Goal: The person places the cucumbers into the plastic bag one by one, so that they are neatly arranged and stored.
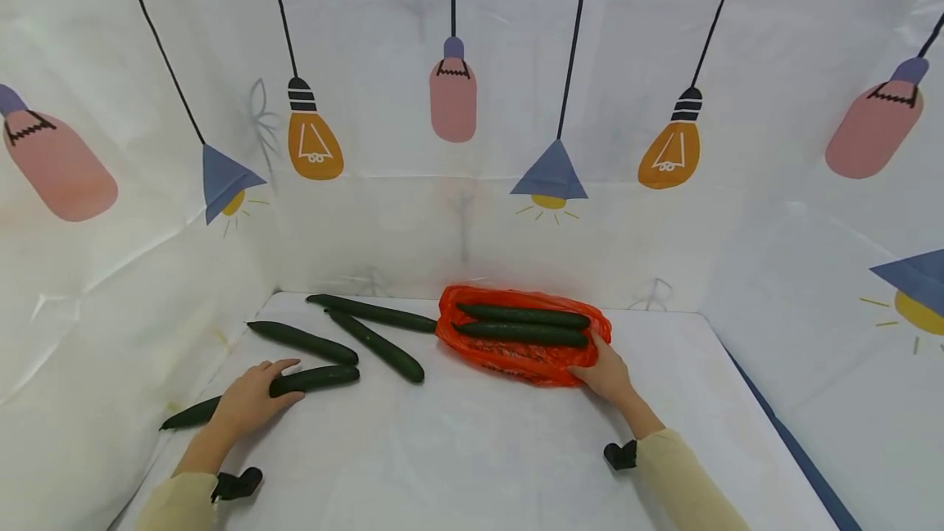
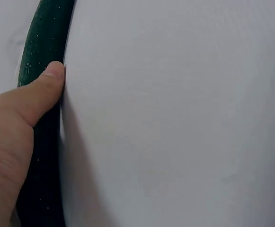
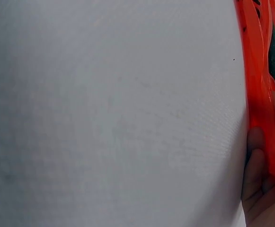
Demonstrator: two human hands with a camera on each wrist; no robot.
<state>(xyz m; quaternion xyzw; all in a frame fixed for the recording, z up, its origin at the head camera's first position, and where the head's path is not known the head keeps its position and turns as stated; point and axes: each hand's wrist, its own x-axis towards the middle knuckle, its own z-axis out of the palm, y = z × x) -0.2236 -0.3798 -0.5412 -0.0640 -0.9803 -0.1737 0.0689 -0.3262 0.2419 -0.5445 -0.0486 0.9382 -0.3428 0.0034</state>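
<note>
2 cucumbers point(image 1: 519, 335) in the red plastic bag point(image 1: 546, 371); 4 cukes point(image 1: 376, 344) left out on table point(image 1: 472, 449). L hand point(image 1: 251, 400) grips 1 w/ thumb & fingers; R hand point(image 1: 608, 373) pinches bag's edge.

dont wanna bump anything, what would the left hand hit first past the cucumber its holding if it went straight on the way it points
Past the held cucumber, the left hand would likely meet the next cucumber just beyond it, though the head view leaves height unclear.
</note>
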